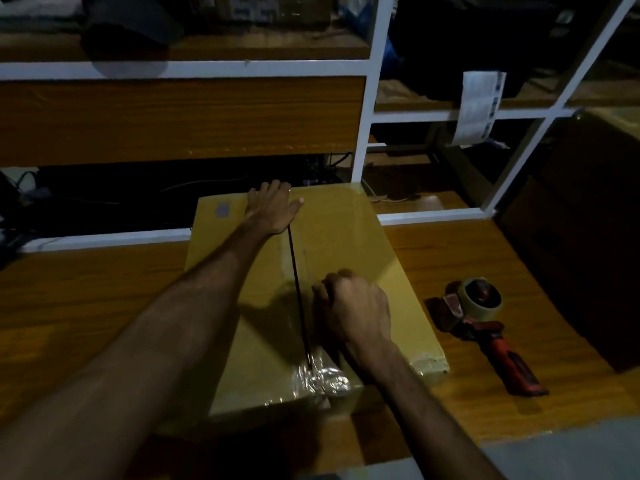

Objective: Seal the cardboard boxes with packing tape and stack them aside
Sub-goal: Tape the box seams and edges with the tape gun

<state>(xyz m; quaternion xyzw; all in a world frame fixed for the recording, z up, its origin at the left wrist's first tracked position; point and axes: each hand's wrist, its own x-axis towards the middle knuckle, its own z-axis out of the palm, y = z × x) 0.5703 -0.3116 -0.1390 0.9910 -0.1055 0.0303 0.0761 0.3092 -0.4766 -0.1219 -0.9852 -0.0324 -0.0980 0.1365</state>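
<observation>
Where the near edge of the cardboard box (349,237) meets the viewer, crinkled clear packing tape (320,375) wraps over the end of the centre seam (298,289). That box lies flat on the wooden tabletop (86,306), its long axis running away from the viewer and leaning slightly left at the far end; the dark seam between its two top flaps follows the same line. Just right of the seam, past the tape, the right hand (353,306) rests on the right flap with its fingers curled under; whether they pinch anything cannot be told. To the right of the box, apart from it, a red-handled tape dispenser (481,327) lies on its side, handle toward the viewer and roll at the far end. At the far end of the box the left hand (273,207) lies flat, fingers spread and straight, pressing on the left flap with the thumb across the seam. A small grey label (222,210) sits on that flap left of the hand. Beyond stands white-framed shelving (367,109) with wooden boards.
</observation>
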